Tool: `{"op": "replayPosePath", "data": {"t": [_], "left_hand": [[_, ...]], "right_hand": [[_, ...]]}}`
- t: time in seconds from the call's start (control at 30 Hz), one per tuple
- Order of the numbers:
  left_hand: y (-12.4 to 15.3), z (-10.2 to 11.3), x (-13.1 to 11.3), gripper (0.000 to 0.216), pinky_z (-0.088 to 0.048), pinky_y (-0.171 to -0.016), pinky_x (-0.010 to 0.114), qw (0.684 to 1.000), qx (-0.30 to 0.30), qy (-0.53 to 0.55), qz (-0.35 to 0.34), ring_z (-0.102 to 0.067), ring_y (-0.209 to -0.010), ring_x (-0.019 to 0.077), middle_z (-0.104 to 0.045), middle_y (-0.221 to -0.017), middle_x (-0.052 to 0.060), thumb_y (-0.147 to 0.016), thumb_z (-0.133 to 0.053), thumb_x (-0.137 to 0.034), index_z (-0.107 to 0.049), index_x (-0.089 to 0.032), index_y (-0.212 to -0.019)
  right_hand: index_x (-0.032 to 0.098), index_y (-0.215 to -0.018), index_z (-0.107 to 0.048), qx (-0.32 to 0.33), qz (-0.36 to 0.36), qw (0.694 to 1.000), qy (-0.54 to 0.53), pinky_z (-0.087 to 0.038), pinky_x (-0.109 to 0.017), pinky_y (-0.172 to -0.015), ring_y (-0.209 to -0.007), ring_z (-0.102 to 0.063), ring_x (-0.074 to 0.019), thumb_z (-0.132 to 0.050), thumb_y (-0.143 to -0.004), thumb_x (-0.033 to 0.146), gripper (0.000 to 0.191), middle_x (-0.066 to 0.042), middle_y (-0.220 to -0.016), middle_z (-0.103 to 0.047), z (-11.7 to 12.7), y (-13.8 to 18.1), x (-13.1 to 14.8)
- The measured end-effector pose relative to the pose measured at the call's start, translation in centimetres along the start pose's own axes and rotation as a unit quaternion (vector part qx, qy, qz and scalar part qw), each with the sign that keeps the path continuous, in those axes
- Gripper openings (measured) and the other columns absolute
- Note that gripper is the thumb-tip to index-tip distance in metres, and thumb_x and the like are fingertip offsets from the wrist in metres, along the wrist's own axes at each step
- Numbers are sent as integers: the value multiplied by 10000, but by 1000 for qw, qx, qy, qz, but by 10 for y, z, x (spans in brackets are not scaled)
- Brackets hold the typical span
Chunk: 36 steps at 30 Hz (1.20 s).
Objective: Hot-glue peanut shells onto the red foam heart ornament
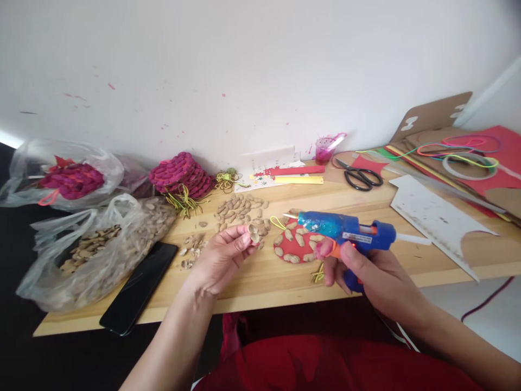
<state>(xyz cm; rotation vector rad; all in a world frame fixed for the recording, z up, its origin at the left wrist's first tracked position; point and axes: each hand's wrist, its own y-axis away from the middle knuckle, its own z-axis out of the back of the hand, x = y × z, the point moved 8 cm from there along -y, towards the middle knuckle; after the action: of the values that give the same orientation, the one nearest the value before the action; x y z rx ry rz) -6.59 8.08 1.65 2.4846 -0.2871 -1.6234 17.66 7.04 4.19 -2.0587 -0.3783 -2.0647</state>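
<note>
Between thumb and fingers, my left hand (pixel 228 251) pinches a peanut shell (pixel 253 233), its hollow side facing up. My right hand (pixel 376 271) is wrapped round the handle of a blue glue gun (pixel 340 227), with a finger at the orange trigger. The gun's nozzle points left, and a white glue stick (pixel 413 239) sticks out of its back. Below the gun lies a red disc (pixel 288 250) with several peanut shells on it and a yellow loop at its upper left; the gun and my right hand cover part of it. Loose peanuts (pixel 236 209) are spread behind my left hand.
A plastic bag of peanuts (pixel 93 250) and a black phone (pixel 138 288) lie at the left. Purple braided pieces (pixel 181 174) are stacked behind. Scissors (pixel 360 176), a cup (pixel 324 151), white board (pixel 435 217) and a tape roll (pixel 468 165) are at the right.
</note>
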Motion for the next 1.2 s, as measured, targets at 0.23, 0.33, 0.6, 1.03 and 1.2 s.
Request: {"op": "replayPosePath", "data": {"t": [0.23,0.33,0.6,1.03,1.2], "left_hand": [[8,-24,17,280,-504,-643,167,998,47,35,37,-601,-666,79,-679,-731,28,-650,-938,-296,-742,-124,-753],[12,-33,15,247,-499,-636,149,997,60,34,30,-603,-657,68,-685,-733,22,-674,-925,-273,-763,-123,-782],[19,-40,17,274,-504,-624,148,997,53,35,39,-610,-627,67,-689,-704,23,-635,-947,-278,-771,-115,-766],[19,-43,20,281,-494,-625,156,997,55,24,45,-599,-638,72,-680,-710,25,-634,-945,-285,-770,-115,-774],[20,-42,21,273,-483,-629,158,997,58,14,41,-584,-636,70,-673,-708,25,-652,-935,-302,-773,-117,-770]], "right_hand": [[211,-894,-633,81,16,995,48,-426,-261,-512,-534,-518,-129,-482,-992,594,423,-2,-641,-620,-21,24,19],[202,-813,-615,89,39,991,89,-456,-292,-594,-627,-569,-154,-465,-1004,584,452,-16,-657,-605,-22,30,24],[203,-812,-605,86,34,988,126,-469,-333,-666,-648,-574,-167,-438,-1020,570,453,-11,-648,-594,-17,36,18],[195,-860,-609,81,16,989,122,-455,-330,-655,-632,-574,-162,-466,-1007,577,434,-1,-649,-588,-13,38,11],[194,-877,-615,82,12,990,118,-453,-330,-655,-636,-575,-163,-466,-1010,571,427,0,-651,-586,-13,37,8]]}}
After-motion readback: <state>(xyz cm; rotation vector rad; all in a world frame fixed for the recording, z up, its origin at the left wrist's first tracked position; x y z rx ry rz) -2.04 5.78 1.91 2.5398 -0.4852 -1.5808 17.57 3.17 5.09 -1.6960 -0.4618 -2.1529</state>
